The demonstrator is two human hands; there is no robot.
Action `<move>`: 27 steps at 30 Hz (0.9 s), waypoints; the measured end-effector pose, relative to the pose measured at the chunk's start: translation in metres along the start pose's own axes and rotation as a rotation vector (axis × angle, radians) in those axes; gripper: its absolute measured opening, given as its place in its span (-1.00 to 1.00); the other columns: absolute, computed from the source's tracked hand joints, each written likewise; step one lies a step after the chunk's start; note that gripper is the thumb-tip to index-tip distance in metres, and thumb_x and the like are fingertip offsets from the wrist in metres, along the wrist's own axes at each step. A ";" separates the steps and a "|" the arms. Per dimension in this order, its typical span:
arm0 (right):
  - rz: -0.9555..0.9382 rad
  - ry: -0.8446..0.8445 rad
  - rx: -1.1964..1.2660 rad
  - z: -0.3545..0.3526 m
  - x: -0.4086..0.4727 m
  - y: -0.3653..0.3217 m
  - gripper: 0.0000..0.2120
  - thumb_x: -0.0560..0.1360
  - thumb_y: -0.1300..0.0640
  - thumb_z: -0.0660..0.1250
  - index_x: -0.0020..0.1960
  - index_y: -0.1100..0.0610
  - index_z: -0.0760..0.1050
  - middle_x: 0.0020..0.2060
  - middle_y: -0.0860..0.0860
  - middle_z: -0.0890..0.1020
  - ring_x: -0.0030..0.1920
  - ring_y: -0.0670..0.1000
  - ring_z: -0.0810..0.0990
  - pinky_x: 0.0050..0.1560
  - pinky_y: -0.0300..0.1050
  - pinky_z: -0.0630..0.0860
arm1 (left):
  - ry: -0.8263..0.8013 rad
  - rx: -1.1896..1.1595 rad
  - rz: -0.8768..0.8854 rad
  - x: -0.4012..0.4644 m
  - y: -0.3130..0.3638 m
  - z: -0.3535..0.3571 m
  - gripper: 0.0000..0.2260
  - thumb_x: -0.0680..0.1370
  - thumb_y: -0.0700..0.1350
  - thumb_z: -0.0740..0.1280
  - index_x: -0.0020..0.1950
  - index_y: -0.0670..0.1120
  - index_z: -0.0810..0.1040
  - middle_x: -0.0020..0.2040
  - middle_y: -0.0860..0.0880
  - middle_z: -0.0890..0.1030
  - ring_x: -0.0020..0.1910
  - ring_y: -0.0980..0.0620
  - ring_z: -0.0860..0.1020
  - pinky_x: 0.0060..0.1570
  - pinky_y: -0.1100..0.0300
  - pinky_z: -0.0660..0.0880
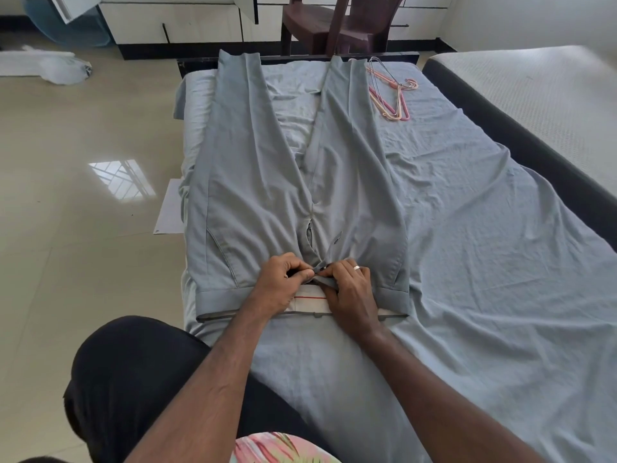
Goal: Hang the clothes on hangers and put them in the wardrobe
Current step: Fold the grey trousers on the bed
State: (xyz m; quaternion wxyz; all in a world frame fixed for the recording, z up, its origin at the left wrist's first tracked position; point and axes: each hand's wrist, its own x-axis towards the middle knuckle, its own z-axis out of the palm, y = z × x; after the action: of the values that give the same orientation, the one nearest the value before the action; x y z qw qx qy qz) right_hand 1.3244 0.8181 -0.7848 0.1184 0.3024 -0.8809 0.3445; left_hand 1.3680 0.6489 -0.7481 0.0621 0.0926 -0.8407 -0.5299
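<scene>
Grey trousers [253, 182] lie flat on the bed [484, 228], legs pointing away. The left hand [280, 282] and right hand [350, 289] pinch the waistband at its middle. Hangers [392, 90] lie well beyond, near the far end.

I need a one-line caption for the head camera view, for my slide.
Both hands, left hand and right hand, pinch the waistband of grey trousers spread on the bed; hangers lie beyond.

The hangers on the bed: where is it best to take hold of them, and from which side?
Probably grip the hangers at their bunched hooks, coming from above on the right: the hooks gather there, while the thin arms lie flat on the sheet.
</scene>
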 end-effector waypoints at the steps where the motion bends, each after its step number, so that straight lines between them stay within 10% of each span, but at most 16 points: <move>1: 0.011 0.004 -0.001 0.000 0.000 0.000 -0.88 0.53 0.03 0.32 -0.09 0.07 0.52 -0.16 -0.07 0.60 -0.06 0.06 0.54 -0.02 0.04 0.36 | -0.007 0.009 0.010 0.000 0.000 -0.001 -0.95 0.52 -0.24 0.46 -0.08 -0.14 0.72 -0.23 0.03 0.58 -0.25 0.18 0.51 -0.17 0.35 0.42; 15: 0.089 0.076 0.072 -0.003 0.001 -0.001 -0.96 0.51 0.20 0.38 -0.09 0.14 0.53 -0.18 0.00 0.56 -0.10 0.08 0.50 -0.06 0.11 0.48 | 0.018 0.262 0.206 -0.004 -0.001 0.003 -0.92 0.51 -0.26 0.40 -0.11 -0.16 0.69 -0.23 0.01 0.56 -0.20 0.02 0.54 -0.13 0.09 0.48; 27: -0.004 0.057 0.053 -0.047 0.003 0.020 -0.66 0.21 0.33 0.47 -0.03 0.18 0.57 -0.02 0.02 0.57 0.00 0.07 0.53 0.06 0.01 0.52 | 0.059 0.484 0.050 -0.006 0.017 0.014 -0.60 0.41 0.34 0.28 -0.31 0.01 0.51 -0.33 0.14 0.47 -0.26 0.06 0.49 -0.12 0.06 0.46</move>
State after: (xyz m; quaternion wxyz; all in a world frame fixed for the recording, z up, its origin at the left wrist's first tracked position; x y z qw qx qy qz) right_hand 1.3098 0.8603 -0.7601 0.1362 0.2971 -0.8670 0.3761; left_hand 1.3693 0.6693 -0.7386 0.0757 0.0995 -0.9430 -0.3085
